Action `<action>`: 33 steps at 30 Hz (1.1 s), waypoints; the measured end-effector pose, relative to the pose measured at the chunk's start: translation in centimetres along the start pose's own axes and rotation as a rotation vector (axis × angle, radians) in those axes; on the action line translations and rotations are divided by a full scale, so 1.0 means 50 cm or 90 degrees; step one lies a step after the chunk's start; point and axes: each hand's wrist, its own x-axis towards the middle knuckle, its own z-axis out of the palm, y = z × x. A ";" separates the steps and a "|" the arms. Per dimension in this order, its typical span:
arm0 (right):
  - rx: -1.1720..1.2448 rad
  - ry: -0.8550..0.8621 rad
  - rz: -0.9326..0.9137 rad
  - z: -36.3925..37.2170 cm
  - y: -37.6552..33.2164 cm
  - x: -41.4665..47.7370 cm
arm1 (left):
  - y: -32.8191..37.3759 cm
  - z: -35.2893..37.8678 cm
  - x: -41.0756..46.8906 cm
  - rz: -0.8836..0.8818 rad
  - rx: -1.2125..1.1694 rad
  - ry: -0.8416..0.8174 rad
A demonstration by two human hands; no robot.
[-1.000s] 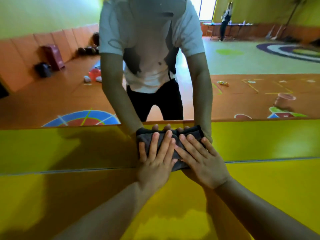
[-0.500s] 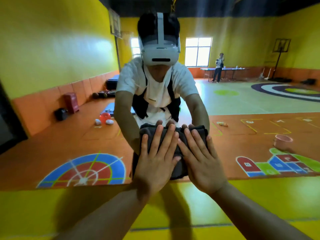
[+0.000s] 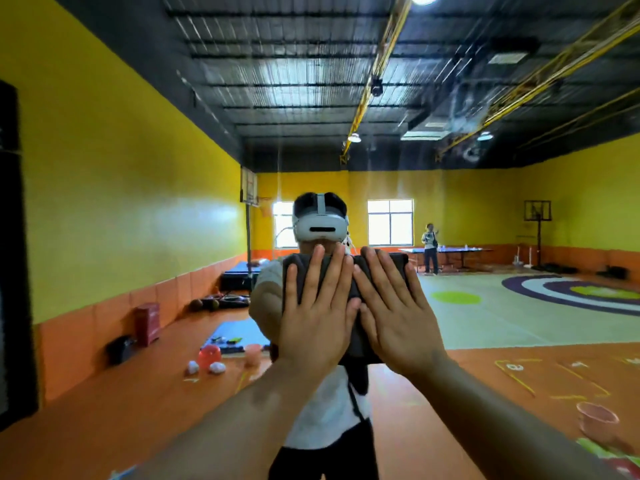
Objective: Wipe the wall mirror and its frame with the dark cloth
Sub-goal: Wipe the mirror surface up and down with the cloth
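Both your hands lie flat, fingers spread wide, pressing the dark cloth (image 3: 356, 271) against the wall mirror (image 3: 485, 202). Left hand (image 3: 317, 320) and right hand (image 3: 398, 317) sit side by side, thumbs touching. Cloth is folded, at reflected chin height. Mirror frame (image 3: 14, 258) visible far left.

Mirrored digit, maybe "8", on floor marking (image 3: 515, 367).
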 end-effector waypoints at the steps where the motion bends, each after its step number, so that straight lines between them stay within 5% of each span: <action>1: -0.009 0.005 -0.008 -0.004 0.014 0.026 | -0.003 -0.003 0.026 -0.005 0.002 0.002; 21: -0.042 0.128 -0.008 -0.121 0.280 0.655 | -0.124 -0.126 0.678 -0.085 -0.016 0.103; 33: -0.053 0.031 0.022 -0.218 0.337 0.840 | -0.184 -0.205 0.871 -0.072 -0.038 0.063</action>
